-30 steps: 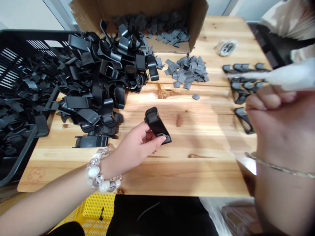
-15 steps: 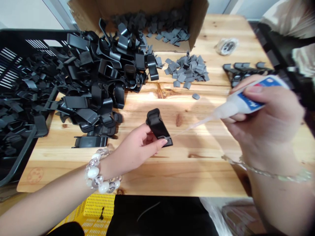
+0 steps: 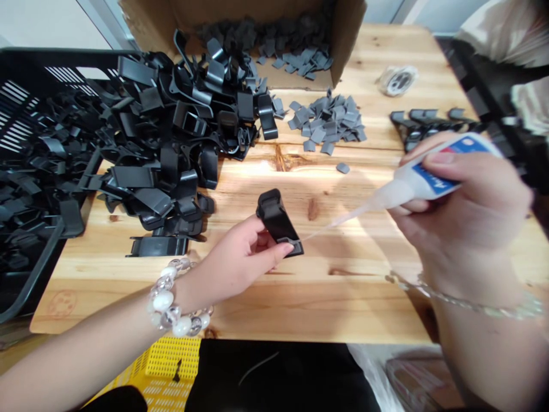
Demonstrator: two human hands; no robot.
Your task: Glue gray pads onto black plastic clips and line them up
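My left hand (image 3: 246, 252) pinches a black plastic clip (image 3: 277, 220) above the wooden table, tilted with its thicker end up. The thumb presses by a small grey pad (image 3: 288, 242) at the clip's lower end. My right hand (image 3: 467, 200) is wrapped round a white glue bottle (image 3: 429, 174) with a blue and red label. Its long thin nozzle points left and down, the tip at or very close to the grey pad. Whether any glue is coming out is too small to tell. A single loose grey pad (image 3: 342, 167) lies beyond the nozzle.
Black clips (image 3: 158, 154) are heaped at left, spilling from a black basket (image 3: 43, 257). Grey pads (image 3: 328, 123) form a pile before a cardboard box (image 3: 349, 43). A tape roll (image 3: 397, 80) and a row of black clips (image 3: 422, 117) stand at right. Below is a yellow crate (image 3: 171, 357).
Almost nothing has moved; the whole view has shifted very slightly. The nozzle tip stays at the grey pad on the clip, and both hands keep their grip.
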